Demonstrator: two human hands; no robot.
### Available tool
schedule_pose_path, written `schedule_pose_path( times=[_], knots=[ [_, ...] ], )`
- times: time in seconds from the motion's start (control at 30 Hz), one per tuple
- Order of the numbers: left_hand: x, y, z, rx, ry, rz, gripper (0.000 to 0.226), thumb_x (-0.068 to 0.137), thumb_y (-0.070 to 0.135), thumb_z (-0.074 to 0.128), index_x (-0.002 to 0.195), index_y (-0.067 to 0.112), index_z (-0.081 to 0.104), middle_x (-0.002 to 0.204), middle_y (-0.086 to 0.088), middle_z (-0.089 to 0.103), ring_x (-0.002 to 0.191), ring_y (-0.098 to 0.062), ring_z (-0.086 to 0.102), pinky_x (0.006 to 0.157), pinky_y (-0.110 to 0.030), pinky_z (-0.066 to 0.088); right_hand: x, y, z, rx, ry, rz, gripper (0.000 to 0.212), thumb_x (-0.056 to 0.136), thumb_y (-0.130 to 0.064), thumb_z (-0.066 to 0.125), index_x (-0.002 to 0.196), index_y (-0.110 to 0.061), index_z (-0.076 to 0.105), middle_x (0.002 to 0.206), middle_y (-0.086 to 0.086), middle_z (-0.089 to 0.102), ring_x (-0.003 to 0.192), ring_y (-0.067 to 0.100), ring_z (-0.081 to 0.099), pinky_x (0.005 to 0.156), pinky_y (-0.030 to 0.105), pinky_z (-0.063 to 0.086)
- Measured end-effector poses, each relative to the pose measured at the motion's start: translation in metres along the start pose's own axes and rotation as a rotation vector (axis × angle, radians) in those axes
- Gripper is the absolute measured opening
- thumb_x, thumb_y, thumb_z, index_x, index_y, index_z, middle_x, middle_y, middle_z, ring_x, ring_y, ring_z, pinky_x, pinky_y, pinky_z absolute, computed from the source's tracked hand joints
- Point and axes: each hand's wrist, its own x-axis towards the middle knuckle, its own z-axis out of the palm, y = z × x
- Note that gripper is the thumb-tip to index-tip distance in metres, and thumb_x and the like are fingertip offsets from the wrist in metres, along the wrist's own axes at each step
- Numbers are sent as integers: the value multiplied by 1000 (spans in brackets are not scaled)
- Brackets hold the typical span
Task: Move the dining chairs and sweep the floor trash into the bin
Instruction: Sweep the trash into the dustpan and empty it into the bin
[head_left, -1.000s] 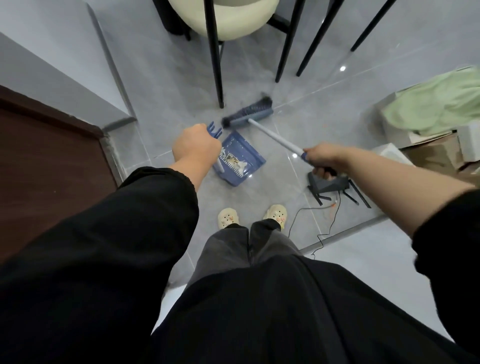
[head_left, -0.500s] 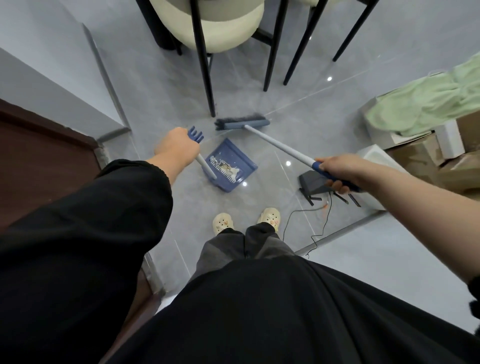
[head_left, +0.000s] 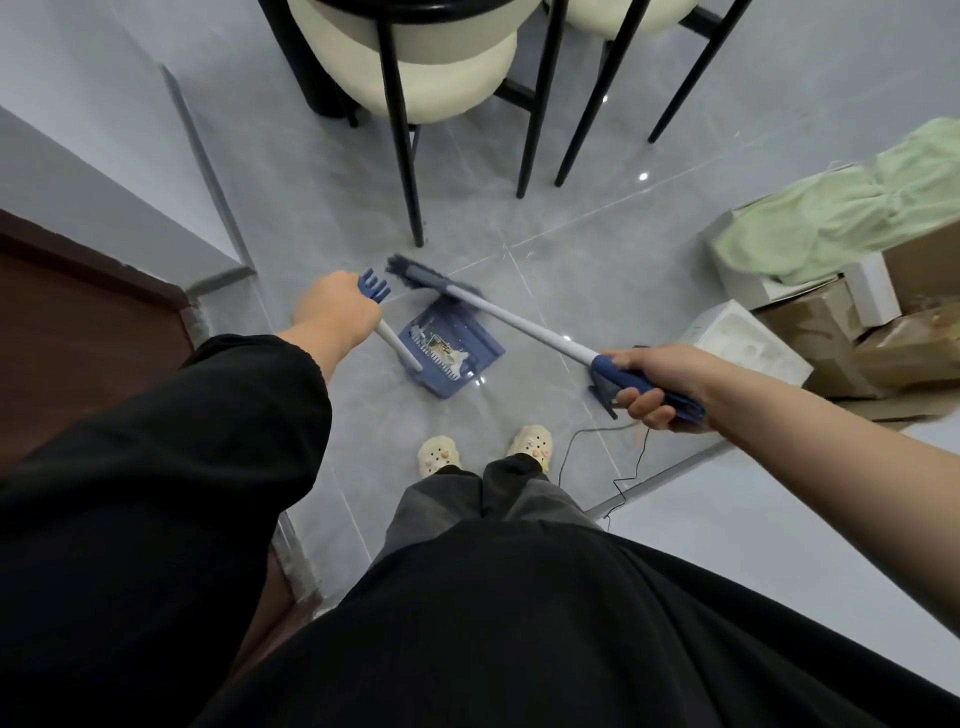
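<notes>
A blue dustpan (head_left: 457, 345) rests on the grey tile floor in front of my feet, with scraps of trash (head_left: 439, 349) lying inside it. My left hand (head_left: 335, 309) is closed around the top of the dustpan's white handle, just below its blue comb end. My right hand (head_left: 657, 382) grips the blue end of the broom handle. The white broom shaft (head_left: 524, 325) slants up-left across the pan to the dark brush head (head_left: 415, 273), which sits at the pan's far edge. Cream dining chairs (head_left: 415, 78) with black legs stand beyond.
A dark wooden door (head_left: 78, 322) and a grey wall corner are on the left. Cardboard boxes (head_left: 883, 332), white foam packing (head_left: 743, 343) and a green cloth (head_left: 841, 208) crowd the right. A thin cable (head_left: 623, 467) trails on the floor by my right foot.
The brush head has swung left along the pan's far edge. My right hand has dropped lower and nearer with the handle. My view has pulled back, showing more of the chairs.
</notes>
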Motion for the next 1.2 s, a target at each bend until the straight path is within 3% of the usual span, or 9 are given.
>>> schedule_pose_path(
  times=[0.2, 0.3, 0.4, 0.57, 0.73, 0.93, 1.0, 1.1, 1.2],
  knots=[
    [-7, -11, 4, 6, 41, -64, 9, 82, 6, 50, 86, 9, 57, 88, -13, 59, 80, -35, 54, 66, -31, 42, 37, -20, 51, -197, 77, -35, 29, 101, -26, 36, 126, -19, 48, 61, 3, 40, 28, 5, 30, 29, 11, 26],
    [-10, -15, 6, 2, 55, -88, 10, 81, 6, 50, 86, 9, 58, 92, -16, 62, 88, -38, 59, 67, -31, 44, 38, -6, 68, -134, -46, 72, 16, 102, -27, 37, 101, -12, 44, 54, 1, 39, 26, 4, 30, 28, 10, 24],
    [-10, -16, 6, -32, 54, -89, 10, 82, 7, 50, 88, 9, 57, 97, -19, 63, 92, -39, 60, 71, -33, 46, 22, 1, 51, -8, -124, 132, 23, 103, -30, 38, 90, -11, 44, 44, 0, 39, 25, 4, 30, 25, 11, 24],
    [-12, -24, 2, -97, 47, -117, 6, 83, 9, 50, 84, 11, 55, 96, -16, 64, 89, -38, 61, 74, -36, 52, -6, -9, 34, -80, -54, -16, 23, 100, -26, 41, 119, -20, 53, 53, 2, 42, 28, 5, 30, 25, 12, 25],
    [1, -62, -6, -248, 76, -237, 33, 80, 10, 52, 110, 10, 65, 124, -8, 62, 103, -31, 61, 77, -32, 50, -13, -57, 59, -258, -17, -123, 22, 101, -25, 41, 120, -24, 52, 59, 4, 41, 30, 5, 31, 26, 13, 26],
    [20, -104, -13, -242, 57, -274, 23, 79, 16, 55, 98, 12, 68, 112, -7, 66, 95, -30, 63, 65, -28, 42, 17, -120, 108, -524, -8, -217, 28, 100, -24, 43, 127, -25, 51, 63, 3, 39, 31, 5, 30, 30, 13, 26],
    [21, -110, -15, -201, 37, -258, 25, 82, 18, 50, 101, 14, 66, 115, -5, 65, 98, -27, 62, 67, -28, 40, 31, -140, 125, -544, -8, -167, 30, 99, -24, 45, 128, -18, 50, 61, 2, 38, 29, 5, 30, 29, 12, 25],
    [19, -107, -25, -184, 57, -262, 18, 83, 13, 50, 93, 9, 64, 93, -8, 63, 84, -28, 58, 70, -32, 45, 45, -144, 143, -554, -60, -48, 16, 100, -23, 43, 114, -15, 45, 59, 0, 35, 27, 4, 28, 28, 11, 23],
    [19, -105, -28, -163, 42, -227, 20, 87, 11, 46, 100, 10, 61, 115, -12, 63, 92, -31, 58, 66, -32, 40, 46, -121, 151, -550, -108, 51, 8, 101, -20, 39, 106, -14, 42, 55, -2, 32, 26, 4, 28, 26, 11, 23]
  ],
)
